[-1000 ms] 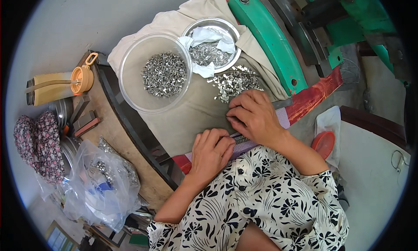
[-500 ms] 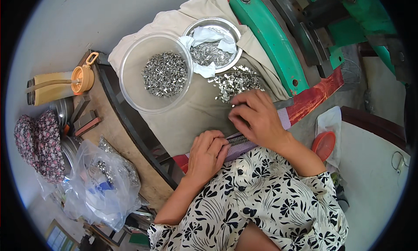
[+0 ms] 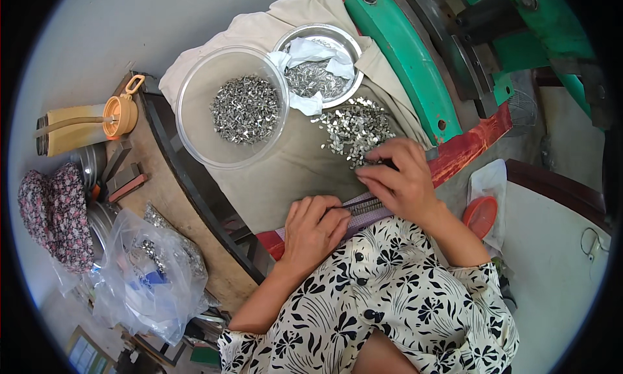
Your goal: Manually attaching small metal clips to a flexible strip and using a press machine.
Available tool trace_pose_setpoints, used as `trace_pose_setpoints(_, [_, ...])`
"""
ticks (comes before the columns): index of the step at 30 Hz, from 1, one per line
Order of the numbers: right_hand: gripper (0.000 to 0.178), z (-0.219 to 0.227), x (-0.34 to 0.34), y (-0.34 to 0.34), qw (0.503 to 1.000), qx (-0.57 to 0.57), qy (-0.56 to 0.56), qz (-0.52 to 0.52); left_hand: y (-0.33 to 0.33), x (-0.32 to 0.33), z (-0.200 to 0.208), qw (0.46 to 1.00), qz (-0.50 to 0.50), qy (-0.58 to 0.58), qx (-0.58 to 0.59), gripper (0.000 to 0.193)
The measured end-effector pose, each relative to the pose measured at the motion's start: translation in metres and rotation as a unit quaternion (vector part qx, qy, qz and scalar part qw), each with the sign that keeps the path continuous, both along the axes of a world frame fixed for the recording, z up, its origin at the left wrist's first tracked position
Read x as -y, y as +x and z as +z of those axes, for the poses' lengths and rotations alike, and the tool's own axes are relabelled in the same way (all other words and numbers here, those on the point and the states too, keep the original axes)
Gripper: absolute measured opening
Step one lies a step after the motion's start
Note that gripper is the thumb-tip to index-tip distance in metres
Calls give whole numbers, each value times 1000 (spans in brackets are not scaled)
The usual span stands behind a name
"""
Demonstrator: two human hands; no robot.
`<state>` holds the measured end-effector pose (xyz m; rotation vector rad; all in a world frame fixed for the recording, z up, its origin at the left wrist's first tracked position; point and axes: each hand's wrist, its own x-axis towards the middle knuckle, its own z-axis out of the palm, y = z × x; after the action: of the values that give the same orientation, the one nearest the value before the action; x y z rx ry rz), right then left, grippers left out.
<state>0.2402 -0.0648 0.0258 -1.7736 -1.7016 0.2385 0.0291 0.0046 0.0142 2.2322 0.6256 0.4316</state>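
Note:
Along the near edge of the cloth lies a narrow dark metal strip [image 3: 365, 206] with a row of fine ridges or slots. My left hand [image 3: 314, 230] is curled over its left end, fingers bent and pressed together. My right hand [image 3: 407, 184] hovers over the strip's right end, beside a loose pile of small flat silver pieces [image 3: 355, 129]. Its thumb and forefinger are pinched at the near edge of the pile; what is between them is too small to make out. Under the strip shows a purple checked cloth [image 3: 376, 216].
A clear round tub [image 3: 187, 124] holds many small metal parts. Behind the pile, a steel bowl [image 3: 355, 49] contains thin metal pieces and white paper. A green machine [image 3: 409, 69] stands right. On the left bench [image 3: 188, 225] are a plastic bag [image 3: 139, 289] and an orange-lidded bottle [image 3: 121, 116].
My right hand has moved a little right and slightly nearer me, uncovering more of the pile and of the strip. My left hand stays at the strip's left end.

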Motion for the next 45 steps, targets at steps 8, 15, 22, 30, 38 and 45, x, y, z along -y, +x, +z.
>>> trace_pose_setpoints(8, [18,3,-29,1,996,67,-15,61,-1,0,4,998,42,-53,-8,27])
trace_pose_setpoints(15, [19,-5,-26,-12,998,23,-11,59,-3,0,-1,999,18,-33,2,22])
trace_pose_setpoints(22, [20,-7,-27,-9,998,8,-10,56,2,1,1,1000,15,-14,-15,21])
trace_pose_setpoints(30, [20,1,-12,-11,999,-29,1,43,15,-24,7,995,75,-49,45,16])
trace_pose_setpoints(38, [23,4,34,-10,997,-18,-31,75,49,-55,2,985,143,67,-72,11])
trace_pose_setpoints(45, [30,-2,-18,-4,999,47,3,-5,39,-49,6,988,137,47,-51,11])
